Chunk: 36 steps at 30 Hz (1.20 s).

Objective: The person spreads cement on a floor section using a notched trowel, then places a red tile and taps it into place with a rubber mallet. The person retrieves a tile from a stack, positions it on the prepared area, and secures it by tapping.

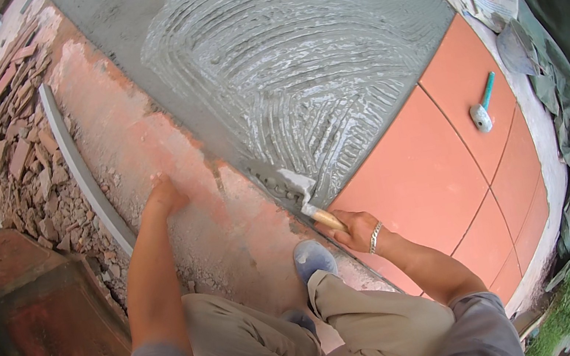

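Through the head camera I have wet grey mortar spread widest across the top middle, combed into curving ridges. Left of it runs a strip of pinkish ground, and to the lower right I see orange tiles set with thin gaps, one edge bordering the mortar. A heap of rubble takes up the far left, with a rusty metal tub nearer to me and a long grey bar along its right side. I have the right hand closed around the wooden handle of a trowel. The trowel reaches up and left from that hand to the near corner of the mortar, just beside the tiles; its blade is hard to make out. My left hand is over the pinkish ground, well apart from the trowel; it is blurred, so I cannot tell how far it opens or whether it touches anything. A mallet lies on the tiles, and a bracelet circles the right wrist.
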Each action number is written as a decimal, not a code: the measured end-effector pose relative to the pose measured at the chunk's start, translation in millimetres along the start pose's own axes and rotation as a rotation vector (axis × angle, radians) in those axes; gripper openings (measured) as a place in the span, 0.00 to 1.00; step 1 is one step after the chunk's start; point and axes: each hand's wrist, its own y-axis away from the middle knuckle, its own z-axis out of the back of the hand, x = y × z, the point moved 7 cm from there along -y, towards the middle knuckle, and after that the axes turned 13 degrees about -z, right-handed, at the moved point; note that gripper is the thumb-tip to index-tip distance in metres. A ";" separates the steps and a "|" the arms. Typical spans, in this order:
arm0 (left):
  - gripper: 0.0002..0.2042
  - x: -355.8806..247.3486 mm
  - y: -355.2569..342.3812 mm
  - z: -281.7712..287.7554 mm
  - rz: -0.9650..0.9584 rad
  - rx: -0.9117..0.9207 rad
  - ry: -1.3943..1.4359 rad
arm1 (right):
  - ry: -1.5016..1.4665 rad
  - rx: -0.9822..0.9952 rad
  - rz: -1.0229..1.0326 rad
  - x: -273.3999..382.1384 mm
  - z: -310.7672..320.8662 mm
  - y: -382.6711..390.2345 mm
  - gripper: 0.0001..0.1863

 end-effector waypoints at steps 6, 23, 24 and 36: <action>0.52 -3.8 2.5 3.7 -0.050 -0.024 -0.034 | 0.062 -0.039 -0.105 -42.5 34.1 -5.6 0.22; 0.54 4.6 5.8 1.3 -0.024 -0.024 0.078 | -0.099 -0.769 -0.484 -119.3 207.2 -75.7 0.19; 0.54 4.4 6.7 2.9 -0.040 -0.027 0.071 | -0.138 -0.779 -0.510 -118.9 204.9 -81.0 0.20; 0.52 10.4 14.9 3.5 -0.090 -0.061 0.130 | -0.141 -0.680 -0.324 7.6 85.7 -139.7 0.36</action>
